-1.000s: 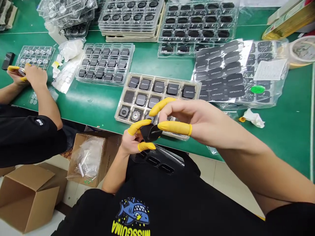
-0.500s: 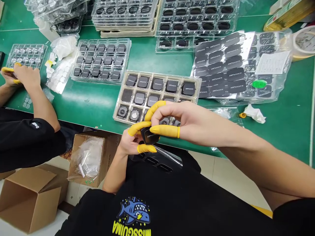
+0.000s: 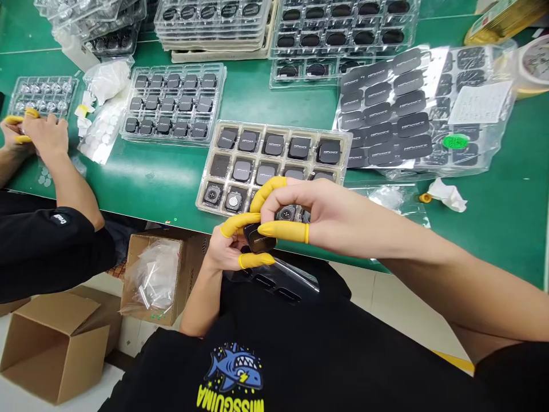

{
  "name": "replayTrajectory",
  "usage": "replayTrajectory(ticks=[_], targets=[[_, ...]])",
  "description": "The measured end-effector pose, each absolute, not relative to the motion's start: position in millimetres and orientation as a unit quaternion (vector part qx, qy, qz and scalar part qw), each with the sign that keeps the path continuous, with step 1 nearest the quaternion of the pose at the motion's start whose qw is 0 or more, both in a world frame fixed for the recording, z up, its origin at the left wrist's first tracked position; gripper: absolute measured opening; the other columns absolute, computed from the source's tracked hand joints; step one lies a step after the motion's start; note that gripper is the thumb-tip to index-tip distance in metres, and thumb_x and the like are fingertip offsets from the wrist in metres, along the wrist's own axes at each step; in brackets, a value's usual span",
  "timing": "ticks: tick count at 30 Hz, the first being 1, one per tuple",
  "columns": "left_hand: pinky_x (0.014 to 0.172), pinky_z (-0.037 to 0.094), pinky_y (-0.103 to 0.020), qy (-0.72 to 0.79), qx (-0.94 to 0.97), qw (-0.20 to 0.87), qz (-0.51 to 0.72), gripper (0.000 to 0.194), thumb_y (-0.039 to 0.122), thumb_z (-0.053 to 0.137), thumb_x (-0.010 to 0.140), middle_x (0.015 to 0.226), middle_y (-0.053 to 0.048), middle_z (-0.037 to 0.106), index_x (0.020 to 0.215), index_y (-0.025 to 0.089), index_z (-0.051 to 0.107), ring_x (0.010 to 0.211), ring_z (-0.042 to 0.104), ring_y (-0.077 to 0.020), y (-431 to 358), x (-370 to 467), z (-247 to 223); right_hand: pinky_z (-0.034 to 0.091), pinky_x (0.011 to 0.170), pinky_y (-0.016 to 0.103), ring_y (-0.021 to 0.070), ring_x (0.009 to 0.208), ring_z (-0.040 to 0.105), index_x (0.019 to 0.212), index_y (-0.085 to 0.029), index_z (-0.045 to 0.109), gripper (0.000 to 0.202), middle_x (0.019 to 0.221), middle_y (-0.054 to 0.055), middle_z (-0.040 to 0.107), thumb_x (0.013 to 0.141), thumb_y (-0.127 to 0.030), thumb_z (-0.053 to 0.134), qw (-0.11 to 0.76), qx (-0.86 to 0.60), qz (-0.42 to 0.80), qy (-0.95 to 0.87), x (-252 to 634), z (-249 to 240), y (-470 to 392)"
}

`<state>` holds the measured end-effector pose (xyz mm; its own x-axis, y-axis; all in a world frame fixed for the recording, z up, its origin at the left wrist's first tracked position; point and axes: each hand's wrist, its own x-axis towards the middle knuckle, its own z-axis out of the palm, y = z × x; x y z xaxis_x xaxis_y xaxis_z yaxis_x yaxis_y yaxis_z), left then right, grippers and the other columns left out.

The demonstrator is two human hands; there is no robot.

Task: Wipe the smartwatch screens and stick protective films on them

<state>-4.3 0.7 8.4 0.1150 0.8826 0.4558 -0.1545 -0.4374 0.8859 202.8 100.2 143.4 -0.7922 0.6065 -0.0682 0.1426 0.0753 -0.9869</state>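
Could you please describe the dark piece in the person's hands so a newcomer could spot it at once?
By the near edge of the green table, find the left hand and right hand together. Between their yellow-covered fingertips is a small dark piece with pale lettering. Unlike the similar pieces in the tray beyond, it is held.

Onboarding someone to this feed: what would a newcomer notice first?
Probably the yellow finger covers, mid-frame, where the left hand and right hand hold a glossy black piece. Then the blue shark print on the black shirt, bottom center-left. Upper right, a bright green oval on the clear plastic bag.
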Motion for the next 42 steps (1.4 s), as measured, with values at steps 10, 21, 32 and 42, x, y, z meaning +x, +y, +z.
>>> replayTrajectory(ticks=[10,21,32,42], targets=[[0.067,0.068,-0.020,0.315,0.618,0.397,0.601,0.087,0.039,0.109,0.072,0.089,0.003,0.086,0.149,0.028,0.071,0.065,0.081,-0.0136,2.5,-4.5,14.1,0.054,0.093,0.039,0.0228,0.101,0.069,0.088,-0.023,0.076,0.023,0.108,0.005,0.075,0.102,-0.041,0.078,0.177,-0.265,0.627,-0.711,204.4,142.9,98.1],[0.065,0.068,-0.023,0.363,0.610,0.408,0.574,0.083,0.056,0.108,0.069,0.083,0.003,0.083,0.137,0.023,0.076,0.064,0.079,-0.0141,-1.4,-6.5,8.4,0.055,0.097,0.040,0.0227,0.104,0.068,0.089,-0.024,0.078,0.017,0.111,0.005,0.073,0.101,-0.037,0.077,0.173,-0.271,0.624,-0.712,203.5,142.5,95.8],[0.062,0.064,-0.017,0.328,0.635,0.357,0.601,0.087,0.055,0.106,0.072,0.087,0.004,0.083,0.146,0.025,0.072,0.062,0.076,-0.0100,3.2,-7.2,9.7,0.054,0.097,0.041,0.0234,0.103,0.068,0.088,-0.024,0.078,0.021,0.109,0.005,0.074,0.099,-0.042,0.081,0.181,-0.274,0.628,-0.705,201.7,141.8,95.2],[0.062,0.065,-0.018,0.322,0.612,0.417,0.590,0.086,0.047,0.108,0.071,0.087,0.004,0.082,0.147,0.028,0.072,0.063,0.077,-0.0115,2.1,-7.2,11.5,0.055,0.094,0.042,0.0235,0.100,0.069,0.089,-0.025,0.076,0.024,0.108,0.005,0.074,0.100,-0.046,0.080,0.186,-0.278,0.621,-0.709,200.6,137.7,93.8]])
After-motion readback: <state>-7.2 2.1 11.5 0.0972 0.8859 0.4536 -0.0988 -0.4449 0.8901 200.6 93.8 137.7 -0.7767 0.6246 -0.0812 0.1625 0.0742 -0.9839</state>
